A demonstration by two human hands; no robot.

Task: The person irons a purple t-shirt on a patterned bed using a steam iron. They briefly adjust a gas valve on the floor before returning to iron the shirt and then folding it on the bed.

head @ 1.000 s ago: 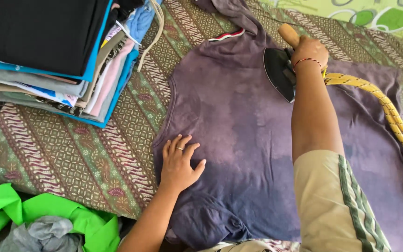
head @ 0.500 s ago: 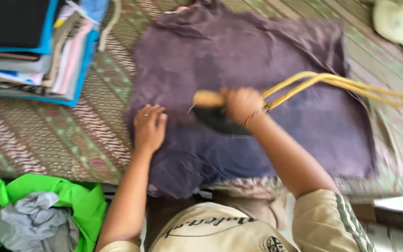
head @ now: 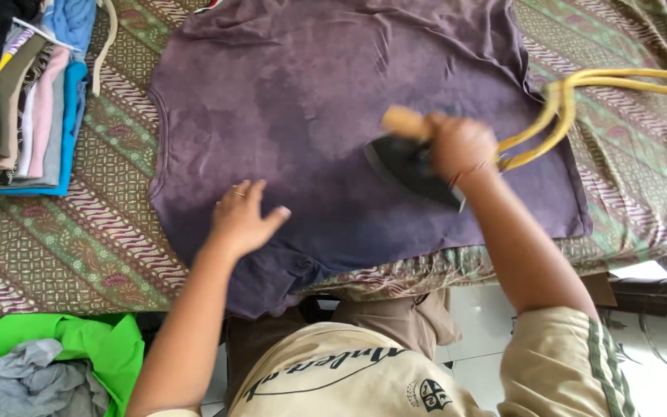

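Observation:
A faded purple T-shirt (head: 310,100) lies spread flat on a batik-patterned cloth (head: 63,247) covering the ironing surface. My right hand (head: 461,147) grips the wooden handle of a dark iron (head: 407,166) that rests on the shirt's lower right part. A yellow cord (head: 580,93) loops from the iron away to the right. My left hand (head: 241,220), a ring on one finger, presses flat with fingers spread on the shirt's lower left, near the hem, which hangs over the front edge.
A stack of folded clothes (head: 21,93) sits at the upper left on the patterned cloth. Below the front edge, at the lower left, a green bag (head: 79,347) holds grey garments. White floor tiles (head: 488,324) show at the lower right.
The iron has come from the shirt's collar area down toward its lower right, with my right hand on it. My left hand stays pressed on the shirt's lower left.

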